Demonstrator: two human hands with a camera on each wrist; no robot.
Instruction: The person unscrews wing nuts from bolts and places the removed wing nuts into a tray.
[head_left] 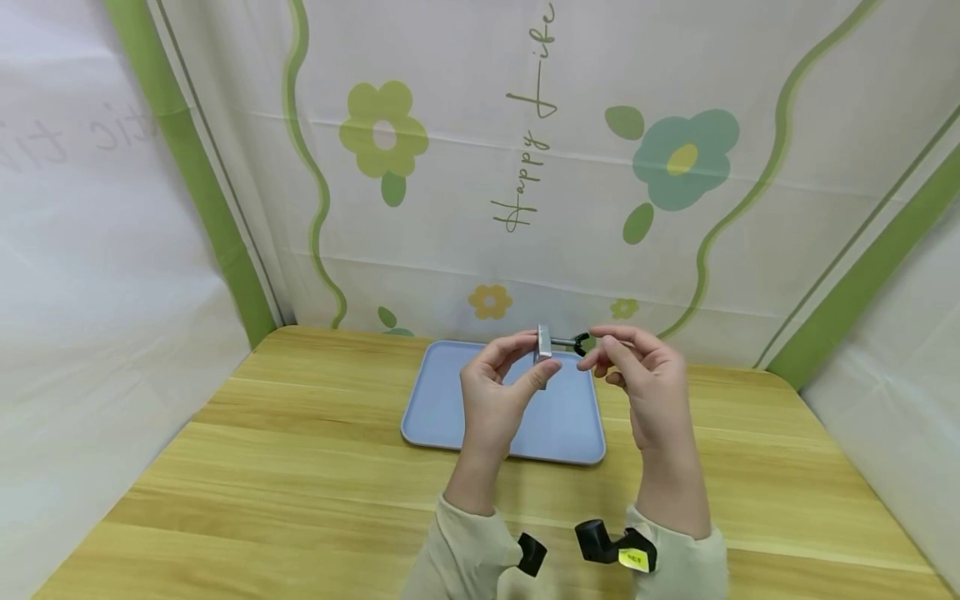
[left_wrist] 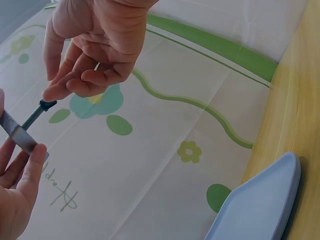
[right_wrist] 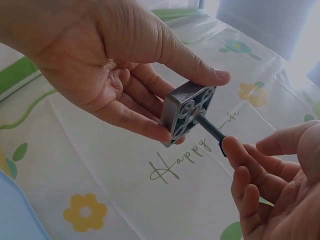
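Note:
My left hand (head_left: 491, 396) holds a small square metal block (right_wrist: 172, 110) up over the tray, thumb on one edge and fingers on the opposite one. One face of the block has ribs and round recesses, seen in the right wrist view. A threaded bolt (right_wrist: 212, 129) sticks out of that face's middle toward the right. Its dark head (head_left: 581, 343) has two prongs, like a wing screw. My right hand (head_left: 651, 387) is at this head, a fingertip right against it in the right wrist view, with the thumb apart and the fingers loosely bent.
Beneath the hands a light blue tray (head_left: 566, 417) lies on the wood-grain table (head_left: 315, 467). Behind the table hangs a white curtain (head_left: 450, 225) printed with flowers and writing, and white fabric encloses both sides. Black wrist cameras (head_left: 596, 542) sit on the sleeves.

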